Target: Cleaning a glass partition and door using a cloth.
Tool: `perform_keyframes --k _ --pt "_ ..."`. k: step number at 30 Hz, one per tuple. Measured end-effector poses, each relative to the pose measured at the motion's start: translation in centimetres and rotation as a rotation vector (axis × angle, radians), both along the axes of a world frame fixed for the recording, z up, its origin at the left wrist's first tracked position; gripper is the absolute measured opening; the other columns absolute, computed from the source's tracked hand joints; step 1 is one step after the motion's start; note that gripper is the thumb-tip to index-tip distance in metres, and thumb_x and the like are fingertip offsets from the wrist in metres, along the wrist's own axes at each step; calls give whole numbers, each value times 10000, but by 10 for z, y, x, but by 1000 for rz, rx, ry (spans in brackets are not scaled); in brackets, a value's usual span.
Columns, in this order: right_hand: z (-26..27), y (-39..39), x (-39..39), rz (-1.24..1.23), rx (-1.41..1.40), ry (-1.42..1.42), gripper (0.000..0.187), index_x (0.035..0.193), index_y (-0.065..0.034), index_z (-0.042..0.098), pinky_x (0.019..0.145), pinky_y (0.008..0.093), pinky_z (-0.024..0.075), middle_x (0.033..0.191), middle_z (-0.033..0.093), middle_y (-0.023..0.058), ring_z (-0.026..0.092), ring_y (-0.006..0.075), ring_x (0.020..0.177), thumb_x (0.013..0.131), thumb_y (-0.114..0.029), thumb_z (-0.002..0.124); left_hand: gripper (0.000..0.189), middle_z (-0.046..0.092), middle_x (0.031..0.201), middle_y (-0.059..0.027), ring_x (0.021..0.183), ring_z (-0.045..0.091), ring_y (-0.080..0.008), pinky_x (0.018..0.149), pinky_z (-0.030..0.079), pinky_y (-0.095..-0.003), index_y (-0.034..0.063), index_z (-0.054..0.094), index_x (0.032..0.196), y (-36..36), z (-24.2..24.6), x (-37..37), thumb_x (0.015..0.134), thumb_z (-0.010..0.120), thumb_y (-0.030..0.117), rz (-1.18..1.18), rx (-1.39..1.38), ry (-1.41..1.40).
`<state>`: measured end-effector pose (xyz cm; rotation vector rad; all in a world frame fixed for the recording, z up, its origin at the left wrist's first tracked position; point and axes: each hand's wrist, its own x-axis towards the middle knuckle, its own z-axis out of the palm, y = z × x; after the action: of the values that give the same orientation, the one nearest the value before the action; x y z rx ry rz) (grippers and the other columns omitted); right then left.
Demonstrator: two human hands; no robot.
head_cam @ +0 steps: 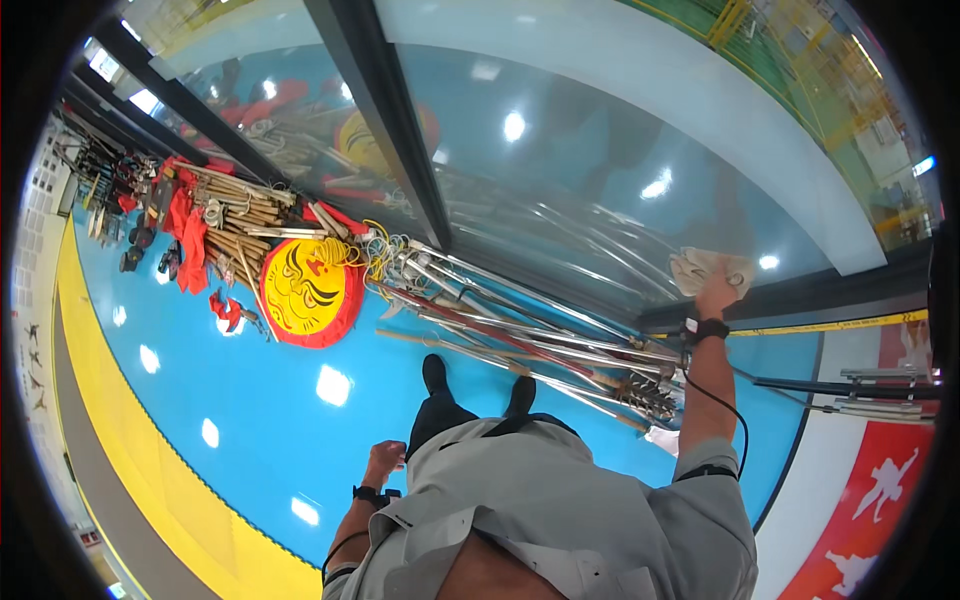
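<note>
A beige cloth (686, 271) lies pressed against a large glass pane (570, 142), held under my right hand (718, 291), low on the pane near its right frame. My left hand (387, 457) hangs beside my left hip, away from the glass, with its fingers partly curled; nothing shows in it. Both wrists wear dark bands with cables. The glass reflects the blue floor, the ceiling lights and the things along its foot. A dark upright frame post (382, 120) borders the pane on its left.
Long metal poles and staffs (517, 322) lie along the glass, in front of my feet. Further left are a round yellow face shield (309, 289) with a red rim, coiled yellow cord (334, 253), a heap of wooden sticks (240, 210) and red cloth (193, 251). A red-and-white banner (874, 480) stands at the right.
</note>
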<state>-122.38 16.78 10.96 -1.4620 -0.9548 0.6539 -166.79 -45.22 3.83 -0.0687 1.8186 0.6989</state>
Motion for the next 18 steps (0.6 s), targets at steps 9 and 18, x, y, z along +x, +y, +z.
perform_keyframes --k 9,18 --pt "-42 -35 -210 51 -63 349 394 1106 40 563 712 356 543 1054 628 122 628 214 861 790 -149 705 239 609 749 -38 666 585 -144 638 529 -327 -3 645 940 -32 -5 -46 796 599 182 76 -47 -19" --pt "-61 -63 -430 242 -216 384 379 1128 25 551 800 335 502 1082 618 95 610 220 920 796 -94 688 283 642 804 -102 694 626 -188 612 531 -322 -45 630 983 -71 -6 -121 802 568 163 177 -111 4"
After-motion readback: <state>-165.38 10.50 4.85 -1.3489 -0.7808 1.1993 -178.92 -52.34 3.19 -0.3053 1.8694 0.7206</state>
